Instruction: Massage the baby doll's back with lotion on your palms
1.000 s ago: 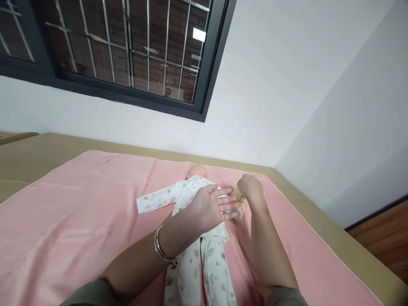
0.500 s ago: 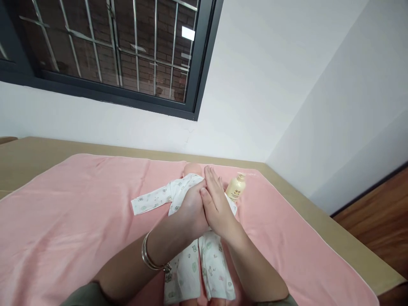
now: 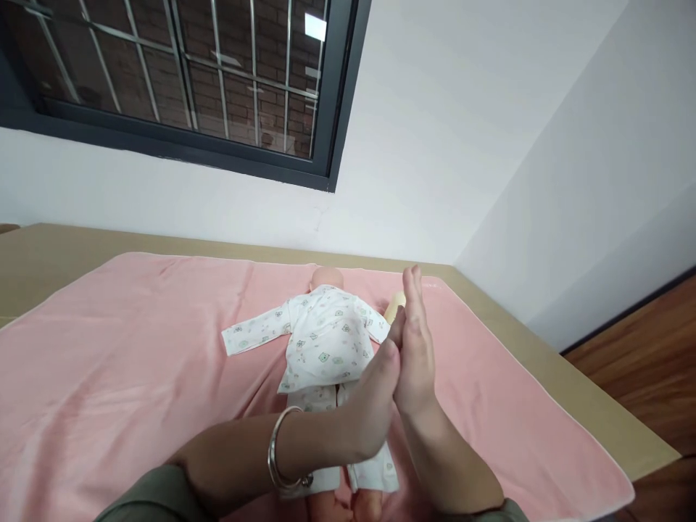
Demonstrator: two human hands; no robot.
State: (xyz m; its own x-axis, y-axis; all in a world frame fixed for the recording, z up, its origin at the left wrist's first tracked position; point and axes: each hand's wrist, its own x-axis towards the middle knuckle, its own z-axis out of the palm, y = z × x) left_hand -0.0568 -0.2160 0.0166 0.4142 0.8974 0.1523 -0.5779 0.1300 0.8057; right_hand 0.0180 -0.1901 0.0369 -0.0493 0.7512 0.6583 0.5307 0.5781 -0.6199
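A baby doll (image 3: 325, 339) in a white printed sleepsuit lies on its back on a pink blanket (image 3: 135, 362). My left hand (image 3: 373, 406) and my right hand (image 3: 416, 348) are pressed palm to palm just above the doll's right side, fingers stretched out flat, nothing visible between them. A silver bangle sits on my left wrist. A cream bottle (image 3: 394, 308) stands behind my right hand, mostly hidden by it.
The blanket covers a tan mattress (image 3: 544, 355) set in a corner of white walls. A dark-framed barred window (image 3: 179, 80) is above. Wooden floor (image 3: 641, 377) lies to the right of the bed edge.
A second ago my right hand was at the bottle and my left palm was open. The hands then came together and have slid to the right, uncovering the doll's chest.
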